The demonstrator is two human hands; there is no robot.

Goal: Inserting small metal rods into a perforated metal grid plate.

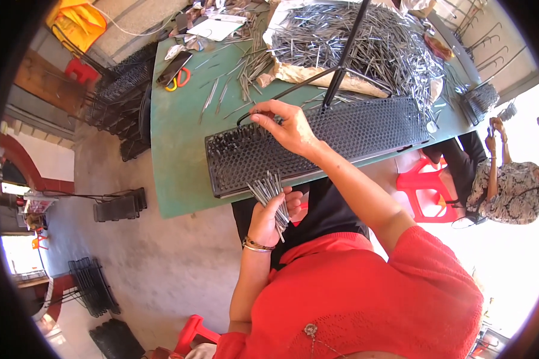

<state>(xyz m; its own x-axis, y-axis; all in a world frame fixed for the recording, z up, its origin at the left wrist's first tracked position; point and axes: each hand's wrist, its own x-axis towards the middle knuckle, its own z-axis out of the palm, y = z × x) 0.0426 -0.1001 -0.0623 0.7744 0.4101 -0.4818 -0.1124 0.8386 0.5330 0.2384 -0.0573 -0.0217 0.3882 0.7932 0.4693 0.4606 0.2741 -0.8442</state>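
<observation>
Nearest to us is the red shirt [353,287], with both bare forearms reaching out past it. Our left hand [265,216] is curled around a bundle of thin metal sticks [266,188], their upper ends fanned out just beside the near edge of a long black tray [365,128]. Our right hand [292,128] is over the tray's left part, its thumb and forefinger bent toward each other; from this angle we cannot tell whether a stick is pinched between them. The tray, full of small round holes, lies along the near side of the green table [176,155], and a black bar frame [339,78] rises at its far edge. Behind it we see a big heap of the same sticks [377,48] on brown paper [305,73], with loose ones [245,78] scattered to its left. Further left lie scissors [184,76] with orange and yellow handles and, beyond them, a white sheet [217,27]. Off to the right, near a red stool [422,185], we have another person [512,191] in a patterned top. Black racks [121,204] stand on the floor to the left, and a yellow bag [78,27] is at the upper left.
</observation>
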